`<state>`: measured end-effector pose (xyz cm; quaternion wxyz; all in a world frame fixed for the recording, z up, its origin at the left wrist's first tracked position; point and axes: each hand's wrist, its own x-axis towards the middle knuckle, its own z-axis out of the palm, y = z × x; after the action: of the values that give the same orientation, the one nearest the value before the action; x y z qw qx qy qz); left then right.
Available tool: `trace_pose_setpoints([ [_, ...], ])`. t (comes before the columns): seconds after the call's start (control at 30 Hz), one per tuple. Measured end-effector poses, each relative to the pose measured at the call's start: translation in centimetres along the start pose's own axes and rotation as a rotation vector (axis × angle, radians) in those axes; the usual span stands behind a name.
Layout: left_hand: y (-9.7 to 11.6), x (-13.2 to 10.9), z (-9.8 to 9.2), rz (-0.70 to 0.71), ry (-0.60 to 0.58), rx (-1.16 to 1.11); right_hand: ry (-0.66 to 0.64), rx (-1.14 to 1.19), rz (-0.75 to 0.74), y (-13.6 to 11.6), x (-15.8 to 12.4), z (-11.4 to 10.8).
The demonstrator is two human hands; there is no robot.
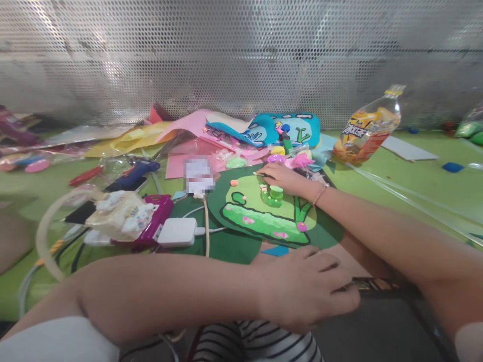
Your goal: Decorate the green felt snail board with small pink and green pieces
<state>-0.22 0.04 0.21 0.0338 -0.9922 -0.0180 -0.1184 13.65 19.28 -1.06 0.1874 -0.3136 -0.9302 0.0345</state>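
Note:
My left hand [307, 289] lies at the near table edge, back upward, with its fingers loosely bent and a little apart. Nothing shows in it, though its palm side is hidden. Beyond it lies a green paper picture [260, 221] with black outlines, pink clay spots and a small green clay figure [272, 197]. My right hand [281, 178] rests over the picture's upper edge, fingers stretched out toward the left and touching the paper. A pale speck at those fingertips is too small to make out. A blue paper scrap [276, 250] is beside my left hand.
A tilted plastic bottle [368, 128] stands at the back right. Behind the picture are a blue paper scene [290, 129] and pink sheets [188, 125]. On the left are a white charger [177, 232], a cream decorated case [121, 213], cables and a blue glue gun [138, 173].

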Motion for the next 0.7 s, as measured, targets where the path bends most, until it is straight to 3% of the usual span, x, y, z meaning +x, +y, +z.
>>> trace_pose_setpoints([
  [0.7, -0.02, -0.03, 0.17, 0.006, 0.016, 0.045, 0.008, -0.035, -0.023, 0.13, -0.11, 0.19],
])
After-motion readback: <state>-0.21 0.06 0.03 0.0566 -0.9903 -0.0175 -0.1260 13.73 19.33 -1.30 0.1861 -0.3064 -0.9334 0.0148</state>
